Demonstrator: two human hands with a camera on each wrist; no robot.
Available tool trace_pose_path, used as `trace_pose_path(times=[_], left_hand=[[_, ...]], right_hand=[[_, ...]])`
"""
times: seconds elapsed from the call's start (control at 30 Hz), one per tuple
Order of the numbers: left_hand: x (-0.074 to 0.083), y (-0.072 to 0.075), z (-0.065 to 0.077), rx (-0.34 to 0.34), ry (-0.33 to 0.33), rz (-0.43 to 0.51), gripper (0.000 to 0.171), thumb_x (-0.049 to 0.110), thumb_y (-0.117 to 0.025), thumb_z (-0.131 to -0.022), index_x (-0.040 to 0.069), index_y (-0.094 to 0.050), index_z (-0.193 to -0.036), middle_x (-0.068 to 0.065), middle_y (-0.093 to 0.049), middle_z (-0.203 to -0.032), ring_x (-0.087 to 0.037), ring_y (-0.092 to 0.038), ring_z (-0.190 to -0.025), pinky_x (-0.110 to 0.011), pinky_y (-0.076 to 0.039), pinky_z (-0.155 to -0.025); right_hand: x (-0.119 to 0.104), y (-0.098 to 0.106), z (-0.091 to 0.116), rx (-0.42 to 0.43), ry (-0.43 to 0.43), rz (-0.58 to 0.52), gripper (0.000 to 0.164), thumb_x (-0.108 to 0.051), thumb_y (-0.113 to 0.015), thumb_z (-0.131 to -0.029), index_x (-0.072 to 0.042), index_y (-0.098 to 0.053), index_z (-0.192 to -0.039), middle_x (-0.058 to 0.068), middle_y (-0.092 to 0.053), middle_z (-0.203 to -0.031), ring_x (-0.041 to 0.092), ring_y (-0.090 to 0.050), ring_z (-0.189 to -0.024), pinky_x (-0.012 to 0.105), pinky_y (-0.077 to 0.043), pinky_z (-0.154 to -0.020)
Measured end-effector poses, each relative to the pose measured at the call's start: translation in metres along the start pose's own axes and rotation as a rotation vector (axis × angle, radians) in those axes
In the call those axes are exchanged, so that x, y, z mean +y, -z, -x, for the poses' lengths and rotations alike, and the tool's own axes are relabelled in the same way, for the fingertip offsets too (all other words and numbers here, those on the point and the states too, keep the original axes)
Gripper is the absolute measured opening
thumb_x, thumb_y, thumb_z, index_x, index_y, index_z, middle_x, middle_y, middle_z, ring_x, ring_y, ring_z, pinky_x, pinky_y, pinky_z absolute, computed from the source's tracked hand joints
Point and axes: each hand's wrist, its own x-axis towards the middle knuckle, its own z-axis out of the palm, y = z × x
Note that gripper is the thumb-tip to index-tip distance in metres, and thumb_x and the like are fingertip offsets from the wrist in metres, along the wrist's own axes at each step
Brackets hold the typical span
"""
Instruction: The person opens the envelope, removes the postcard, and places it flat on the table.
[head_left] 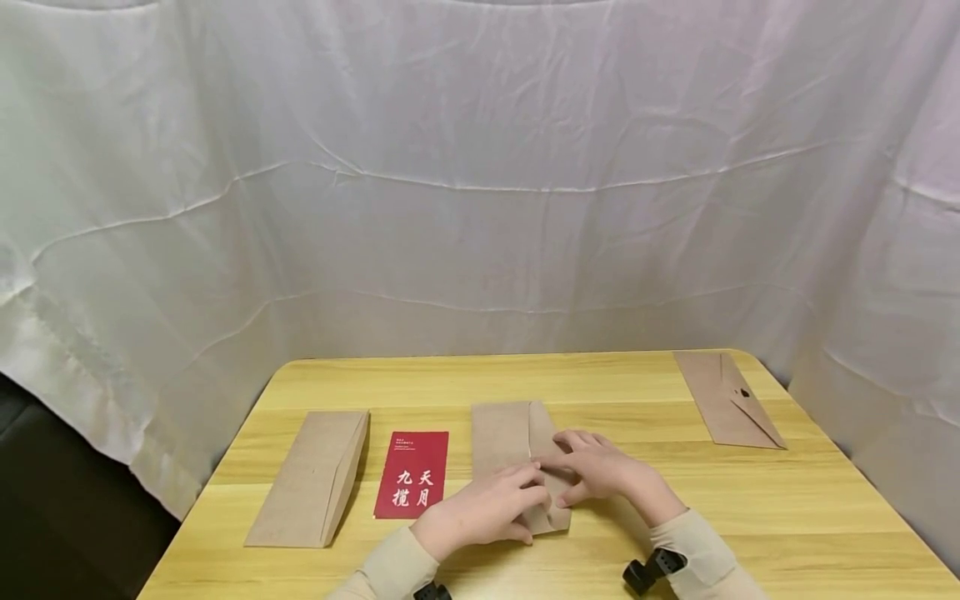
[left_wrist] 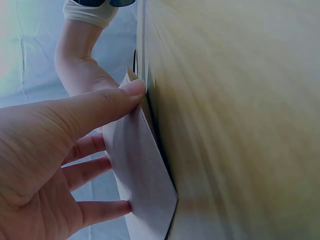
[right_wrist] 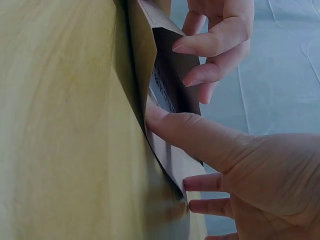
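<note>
Pale, wrinkled curtain cloth is hung behind a wood-grain table; in the head view, a kraft-paper envelope is laid on that table, near the front middle, with its lower part covered by the left hand and its right side by the right hand, the fingers of both bent over the paper. A red card with white Chinese characters is placed just to its left, between it and a second kraft envelope; a third envelope is set near the far right corner. From the left wrist, a raised paper panel is seen held narrowly between thumb and fingertips, by its edges. From the right wrist, the mouth is shown gaping, its near lip pinned by the right thumb while the outer side is met by the fingers; dark marks inside cannot be read. Very light, flexible handling should be expected — the thin panels would be easily creased or torn — so the grip is best taken softly along the folded edges, never by a corner alone.
</note>
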Motion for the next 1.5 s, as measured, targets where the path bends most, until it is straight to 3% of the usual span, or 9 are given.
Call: trace_pose_path(times=[0.7,1.0,1.5], left_hand=[[-0.0033,-0.0024,-0.0002,0.037,-0.034,-0.031,0.041,0.043,-0.077,-0.077,0.025,-0.061,-0.109,0.007,-0.053,-0.116,-0.005,-0.053,-0.105,-0.019,-0.044,-0.099],[-0.0022,-0.0014,0.0002,0.013,-0.022,-0.021,0.040,0.042,-0.077,-0.078,0.025,-0.060,-0.110,0.007,-0.054,-0.119,-0.006,-0.053,-0.108,-0.020,-0.044,-0.101],[-0.0031,-0.0007,0.0002,0.039,-0.033,-0.016,0.040,0.041,-0.078,-0.077,0.024,-0.060,-0.109,0.007,-0.054,-0.115,-0.005,-0.053,-0.104,-0.019,-0.043,-0.099]], right_hand=[[0.0039,-0.0050,0.0013,0.095,0.038,-0.027,0.074,-0.050,-0.077,-0.074,-0.018,-0.053,-0.137,0.019,-0.050,-0.138,0.044,-0.047,-0.127,0.069,-0.038,-0.099],[0.0056,-0.0088,0.0012,0.063,0.022,-0.021,0.073,-0.054,-0.072,-0.078,-0.029,-0.050,-0.143,0.021,-0.046,-0.144,0.045,-0.044,-0.130,0.070,-0.034,-0.103],[0.0003,-0.0075,-0.0009,0.086,-0.020,0.028,0.066,-0.055,-0.068,-0.082,-0.027,-0.053,-0.140,0.017,-0.050,-0.141,0.042,-0.048,-0.129,0.069,-0.038,-0.099]])
